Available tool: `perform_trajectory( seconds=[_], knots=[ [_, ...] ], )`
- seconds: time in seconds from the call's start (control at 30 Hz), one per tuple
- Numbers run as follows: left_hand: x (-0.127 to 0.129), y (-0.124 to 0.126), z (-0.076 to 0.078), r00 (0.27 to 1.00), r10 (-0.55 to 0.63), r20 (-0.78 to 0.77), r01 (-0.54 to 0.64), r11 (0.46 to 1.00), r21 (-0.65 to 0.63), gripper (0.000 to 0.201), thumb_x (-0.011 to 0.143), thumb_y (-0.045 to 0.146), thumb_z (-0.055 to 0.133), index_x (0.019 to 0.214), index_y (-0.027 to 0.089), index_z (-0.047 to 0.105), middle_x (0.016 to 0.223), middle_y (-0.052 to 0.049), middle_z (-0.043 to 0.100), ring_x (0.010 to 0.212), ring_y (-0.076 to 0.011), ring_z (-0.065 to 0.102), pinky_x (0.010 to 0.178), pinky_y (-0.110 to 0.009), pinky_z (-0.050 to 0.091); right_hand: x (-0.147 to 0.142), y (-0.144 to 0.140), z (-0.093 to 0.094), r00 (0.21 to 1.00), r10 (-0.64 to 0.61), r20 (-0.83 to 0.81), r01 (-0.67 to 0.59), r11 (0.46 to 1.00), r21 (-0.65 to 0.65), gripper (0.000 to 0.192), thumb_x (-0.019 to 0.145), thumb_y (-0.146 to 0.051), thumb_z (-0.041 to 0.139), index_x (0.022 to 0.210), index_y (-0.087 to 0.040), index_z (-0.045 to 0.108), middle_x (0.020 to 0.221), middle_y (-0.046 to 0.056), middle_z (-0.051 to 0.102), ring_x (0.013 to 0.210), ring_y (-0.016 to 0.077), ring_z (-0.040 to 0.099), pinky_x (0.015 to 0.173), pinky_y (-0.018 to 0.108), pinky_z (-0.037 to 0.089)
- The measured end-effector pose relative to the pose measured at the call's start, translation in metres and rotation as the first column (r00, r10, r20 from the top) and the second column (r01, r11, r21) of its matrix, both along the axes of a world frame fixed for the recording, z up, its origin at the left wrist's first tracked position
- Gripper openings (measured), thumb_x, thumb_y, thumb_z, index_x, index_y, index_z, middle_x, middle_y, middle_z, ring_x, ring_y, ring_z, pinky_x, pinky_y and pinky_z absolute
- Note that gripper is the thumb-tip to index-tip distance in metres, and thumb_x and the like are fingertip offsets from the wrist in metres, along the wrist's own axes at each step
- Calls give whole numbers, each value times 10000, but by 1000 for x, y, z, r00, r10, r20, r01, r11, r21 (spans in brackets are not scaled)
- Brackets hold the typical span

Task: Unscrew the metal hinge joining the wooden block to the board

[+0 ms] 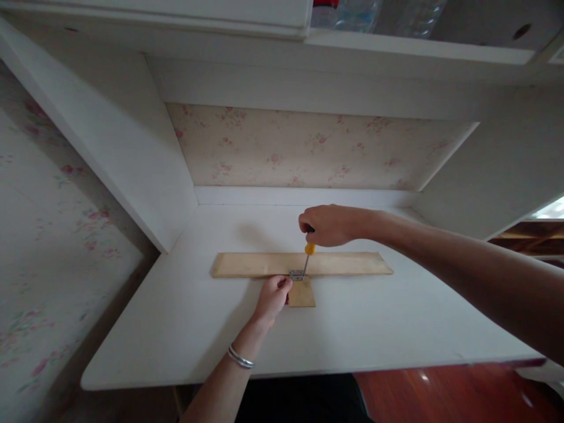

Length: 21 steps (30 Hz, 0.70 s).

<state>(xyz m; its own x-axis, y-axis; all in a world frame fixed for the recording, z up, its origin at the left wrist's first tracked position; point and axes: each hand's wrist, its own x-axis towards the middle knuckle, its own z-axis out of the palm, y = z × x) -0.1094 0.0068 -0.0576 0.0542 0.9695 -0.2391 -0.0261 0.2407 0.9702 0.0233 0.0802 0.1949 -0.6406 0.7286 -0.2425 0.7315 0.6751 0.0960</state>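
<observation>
A long pale wooden board (pixel 352 264) lies across the white desk (pixel 185 329). A shorter wooden piece (pixel 304 294) meets it at a right angle on the near side. A small metal hinge (pixel 296 274) sits where the two pieces join. My right hand (pixel 328 225) is shut on a screwdriver (pixel 308 254) with a yellow and black handle, held upright with its tip on the hinge. My left hand (pixel 274 296) presses down beside the hinge, on the short piece's left edge. A silver bangle is on my left wrist.
White side panels (pixel 132 158) and a floral back wall (pixel 304 150) close in the desk alcove. A shelf (pixel 396 50) above holds plastic bottles. Red-brown floor (pixel 440 393) shows beyond the desk's near edge.
</observation>
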Motion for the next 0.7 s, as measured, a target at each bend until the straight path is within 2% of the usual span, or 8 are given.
perform_trajectory(
  seconds=[0.1,0.2,0.3,0.4,0.5,0.57,0.63,0.7],
  knots=[
    [-1,0,-1,1000,-13,8,13,1000,2,290,751,437,557,772,150,585,695,-21,554,583,-127,516,478,-204,382,-1,-2,2,1000,-10,-20,10,1000,-15,346,709,-377,551,1019,-229,597,1022,76,633,821,230,578,577,290,365],
    [-1,1,-3,1000,-13,3,13,1000,6,299,749,449,558,764,151,576,678,-16,540,569,-124,505,471,-203,376,-2,-3,2,996,-80,23,80,996,37,351,805,-435,432,966,-193,630,921,108,649,792,249,588,598,322,371],
    [-1,1,-4,1000,-11,-11,11,1000,7,306,749,457,553,753,152,571,659,-9,528,557,-120,492,468,-200,365,0,-1,1,1000,5,-2,-5,1000,21,292,761,-317,485,994,-197,614,1012,94,632,862,231,583,649,311,383],
    [-1,1,-4,1000,-14,-27,14,1000,3,306,751,455,550,757,150,578,667,-10,538,574,-119,499,474,-193,355,2,2,-2,998,29,-60,-30,1000,-6,452,690,-397,583,1110,-232,556,1135,78,586,894,233,578,648,299,392],
    [-1,0,-2,999,-15,-30,15,1000,1,310,749,458,549,754,149,578,663,-7,540,577,-118,500,476,-192,354,2,4,-4,998,-58,-23,59,997,48,445,778,-531,460,1034,-196,601,992,113,633,830,262,590,628,330,389],
    [-1,-1,-1,1000,-15,-19,15,1000,1,316,748,463,550,750,148,576,660,-7,541,573,-118,500,478,-195,357,2,5,-4,996,-83,10,82,995,61,368,816,-448,417,974,-186,622,917,115,649,810,261,594,625,335,386],
    [-1,-1,1,1000,-19,-13,19,1000,1,319,746,464,552,744,146,572,663,-8,542,573,-118,501,479,-195,360,3,4,-3,1000,-30,0,30,1000,5,311,762,-347,494,1018,-210,605,992,92,643,845,245,591,633,317,390],
    [-1,-1,1,1000,-25,-10,25,1000,6,317,748,464,553,740,147,564,659,-4,534,566,-116,496,478,-195,363,4,3,-2,999,13,-31,-15,998,-54,435,694,-351,576,1116,-246,558,1101,71,612,894,242,581,643,306,396]
  ],
)
